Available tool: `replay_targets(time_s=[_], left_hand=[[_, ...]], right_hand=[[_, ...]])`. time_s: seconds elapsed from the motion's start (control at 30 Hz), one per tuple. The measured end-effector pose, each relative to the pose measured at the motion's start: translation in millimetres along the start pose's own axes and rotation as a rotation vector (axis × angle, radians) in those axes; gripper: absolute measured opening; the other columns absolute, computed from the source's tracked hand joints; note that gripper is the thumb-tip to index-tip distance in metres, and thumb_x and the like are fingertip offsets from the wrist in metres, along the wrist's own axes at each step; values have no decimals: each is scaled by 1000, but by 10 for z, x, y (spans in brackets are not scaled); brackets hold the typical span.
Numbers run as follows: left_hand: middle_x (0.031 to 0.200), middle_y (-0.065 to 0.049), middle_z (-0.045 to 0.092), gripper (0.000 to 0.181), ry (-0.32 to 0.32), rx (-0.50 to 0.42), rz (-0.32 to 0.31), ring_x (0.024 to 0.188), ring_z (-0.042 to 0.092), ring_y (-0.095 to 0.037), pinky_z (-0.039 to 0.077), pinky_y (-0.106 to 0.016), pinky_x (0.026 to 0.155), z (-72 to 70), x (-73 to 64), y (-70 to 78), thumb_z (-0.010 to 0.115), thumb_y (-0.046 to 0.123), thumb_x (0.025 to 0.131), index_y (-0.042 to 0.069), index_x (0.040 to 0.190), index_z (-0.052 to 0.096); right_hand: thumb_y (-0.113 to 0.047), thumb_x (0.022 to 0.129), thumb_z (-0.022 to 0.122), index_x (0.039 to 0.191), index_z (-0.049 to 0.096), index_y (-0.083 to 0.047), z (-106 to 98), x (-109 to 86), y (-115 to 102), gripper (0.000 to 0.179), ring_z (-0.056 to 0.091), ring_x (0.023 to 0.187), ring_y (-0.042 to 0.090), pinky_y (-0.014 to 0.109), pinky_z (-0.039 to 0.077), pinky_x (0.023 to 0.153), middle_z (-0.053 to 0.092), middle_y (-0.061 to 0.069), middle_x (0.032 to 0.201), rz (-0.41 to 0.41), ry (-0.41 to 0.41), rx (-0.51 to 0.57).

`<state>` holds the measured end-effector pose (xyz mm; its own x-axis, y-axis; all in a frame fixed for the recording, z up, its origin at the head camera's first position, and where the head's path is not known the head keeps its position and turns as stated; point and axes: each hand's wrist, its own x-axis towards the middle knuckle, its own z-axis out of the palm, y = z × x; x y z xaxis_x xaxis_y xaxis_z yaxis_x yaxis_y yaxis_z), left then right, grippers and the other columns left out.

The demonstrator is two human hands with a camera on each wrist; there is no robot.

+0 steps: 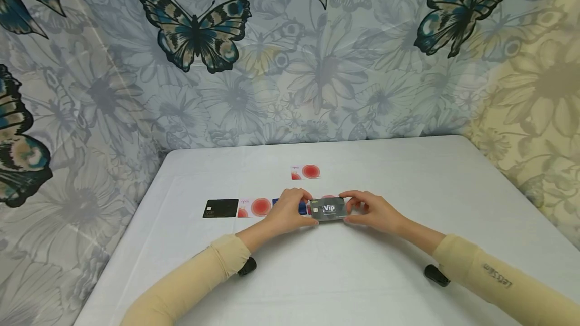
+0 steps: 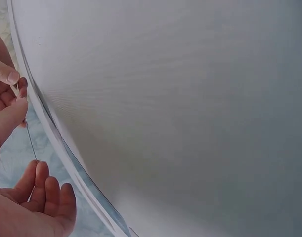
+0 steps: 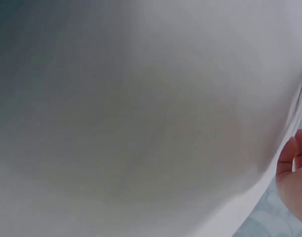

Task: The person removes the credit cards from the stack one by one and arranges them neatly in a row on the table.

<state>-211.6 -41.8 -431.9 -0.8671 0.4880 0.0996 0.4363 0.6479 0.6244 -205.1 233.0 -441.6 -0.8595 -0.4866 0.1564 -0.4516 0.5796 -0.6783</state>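
A grey card printed "Vip" (image 1: pixel 328 210) is held up face-on by both hands, its lower edge close over the white table. My left hand (image 1: pixel 286 211) pinches its left end between thumb and fingers, while my right hand (image 1: pixel 375 212) pinches the right end. In the left wrist view the card (image 2: pixel 31 139) appears edge-on as a thin line between the fingertips. Behind the left hand a blue card (image 1: pixel 302 209) is partly hidden. A red-patterned card peeks out above the grey one. Part of my right hand (image 3: pixel 295 175) shows at the right wrist view's edge.
Left of the hands, a black card (image 1: pixel 220 209) and a white card with red circles (image 1: pixel 255 208) lie in a row. A similar red-circle card (image 1: pixel 305 172) lies farther back on the white-covered table (image 1: pixel 362 275). A butterfly-patterned cloth (image 1: pixel 326 99) hangs behind.
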Motion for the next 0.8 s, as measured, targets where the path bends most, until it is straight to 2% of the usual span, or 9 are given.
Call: replay_targets(time_s=[0.17,0.4,0.6,0.8], left_hand=[[106,-1,58,55,-23,45,4,102,46,-17,44,-28,80,62,85,67,85,35,73,10,116,61],[112,0,58,54,-34,118,-3,109,42,-18,41,-29,90,138,225,167,85,41,73,13,114,64],[113,-2,59,53,-30,140,6,109,43,-20,39,-31,93,221,357,253,85,38,73,11,113,65],[113,-2,58,54,-41,152,-10,109,42,-20,40,-30,93,295,460,339,84,38,75,11,116,64]], right_hand=[[-23,80,82,128,61,-15,-79,-48,82,53,49,88,18,29,42,74,63,-7,96,2,-9,-53],[-24,79,83,127,62,-12,-197,-97,186,54,49,94,19,32,42,79,63,-6,99,-8,3,-89],[-24,80,82,125,63,-8,-270,-129,304,52,48,93,20,33,41,78,62,-4,99,-20,2,-116],[-24,80,82,126,63,-5,-366,-160,357,52,47,94,22,35,40,79,62,-3,99,-6,0,-131]])
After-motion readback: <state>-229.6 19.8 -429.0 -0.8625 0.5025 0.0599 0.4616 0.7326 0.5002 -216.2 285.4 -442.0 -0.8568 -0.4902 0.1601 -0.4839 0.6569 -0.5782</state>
